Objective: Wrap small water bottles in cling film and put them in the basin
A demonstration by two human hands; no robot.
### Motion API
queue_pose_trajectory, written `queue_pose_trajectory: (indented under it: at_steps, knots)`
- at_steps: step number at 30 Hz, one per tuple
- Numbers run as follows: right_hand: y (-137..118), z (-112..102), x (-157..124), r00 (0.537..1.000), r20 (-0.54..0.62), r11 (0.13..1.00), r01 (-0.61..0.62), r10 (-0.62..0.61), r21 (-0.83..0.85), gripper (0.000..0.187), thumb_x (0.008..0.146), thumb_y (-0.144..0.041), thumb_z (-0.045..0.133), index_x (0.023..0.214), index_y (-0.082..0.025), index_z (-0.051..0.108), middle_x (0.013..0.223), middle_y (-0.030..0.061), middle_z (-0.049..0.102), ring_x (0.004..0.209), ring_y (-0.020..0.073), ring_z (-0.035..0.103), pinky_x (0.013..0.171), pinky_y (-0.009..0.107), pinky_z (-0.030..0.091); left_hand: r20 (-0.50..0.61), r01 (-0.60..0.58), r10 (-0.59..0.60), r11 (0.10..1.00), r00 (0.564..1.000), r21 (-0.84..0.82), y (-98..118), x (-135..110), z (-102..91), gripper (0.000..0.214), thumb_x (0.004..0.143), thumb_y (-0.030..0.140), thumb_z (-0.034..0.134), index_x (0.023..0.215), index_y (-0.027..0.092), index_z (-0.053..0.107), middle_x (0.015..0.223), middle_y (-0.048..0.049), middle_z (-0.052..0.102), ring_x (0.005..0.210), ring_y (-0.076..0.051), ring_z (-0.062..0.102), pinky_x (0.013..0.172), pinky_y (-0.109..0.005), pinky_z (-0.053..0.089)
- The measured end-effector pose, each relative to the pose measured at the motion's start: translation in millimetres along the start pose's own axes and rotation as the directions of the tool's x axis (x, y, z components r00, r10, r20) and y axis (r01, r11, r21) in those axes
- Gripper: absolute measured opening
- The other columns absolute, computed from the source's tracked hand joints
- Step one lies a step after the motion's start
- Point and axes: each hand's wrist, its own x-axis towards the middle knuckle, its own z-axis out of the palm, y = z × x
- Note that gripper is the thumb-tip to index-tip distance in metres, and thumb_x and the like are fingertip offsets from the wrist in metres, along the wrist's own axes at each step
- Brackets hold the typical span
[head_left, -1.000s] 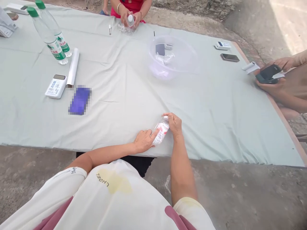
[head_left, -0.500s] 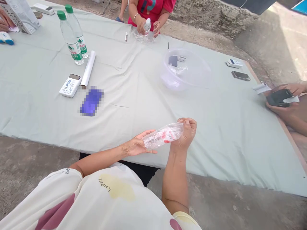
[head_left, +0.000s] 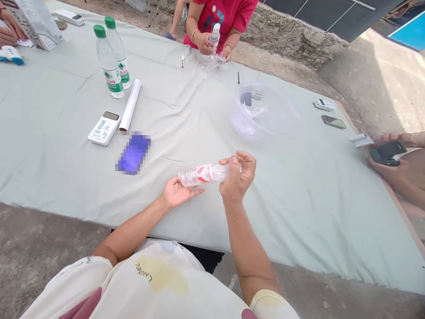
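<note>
A clear plastic bottle (head_left: 203, 173) with a red and white label lies sideways in the air above the table's near edge. My right hand (head_left: 237, 179) is closed around its cap end. My left hand (head_left: 177, 193) cups the bottle's base from below, palm up, fingers curled against it. Both hands hover over the pale green tablecloth (head_left: 292, 190).
A clear plastic basin (head_left: 265, 116) sits beyond my hands. To the left lie a blurred purple object (head_left: 133, 153), a white device (head_left: 104, 128), a white roll (head_left: 130, 105) and two green-capped bottles (head_left: 111, 57). A person in red (head_left: 215, 26) holds a bottle opposite. Another person's hands hold a phone (head_left: 387, 153) at right.
The bottle was lifted off the cloth and turned level. My left hand slid under its base while my right stayed on the cap end. The view tilted up.
</note>
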Motion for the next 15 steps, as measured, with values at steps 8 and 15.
queue_pose_trajectory:
  at_steps: [8,15]
  knots:
    - [50,52,116,0.970,0.095,0.921,0.241,-0.223,-0.306,0.031,0.096,-0.045,0.039,0.111,-0.024,0.057,0.093,0.0033,0.060,0.084,0.0198,0.069,0.096,0.046,0.053,0.042,0.133,-0.133,0.991,0.990,0.003,-15,11,-18.5,0.048,0.085,0.033,0.072,0.129,0.022,0.057,0.135,-0.0140,0.063,0.113,-0.024,0.067,0.094,-0.042,0.052]
    - [95,133,228,0.934,0.148,0.866,0.357,-0.325,-0.350,0.034,0.100,-0.046,0.034,0.113,-0.024,0.056,0.113,0.0079,0.059,0.113,0.0233,0.060,0.108,0.050,0.045,0.079,0.173,-0.171,0.985,0.982,-0.026,-11,13,-20.7,0.039,0.085,0.031,0.075,0.120,0.019,0.064,0.124,-0.0142,0.068,0.109,-0.024,0.067,0.090,-0.041,0.052]
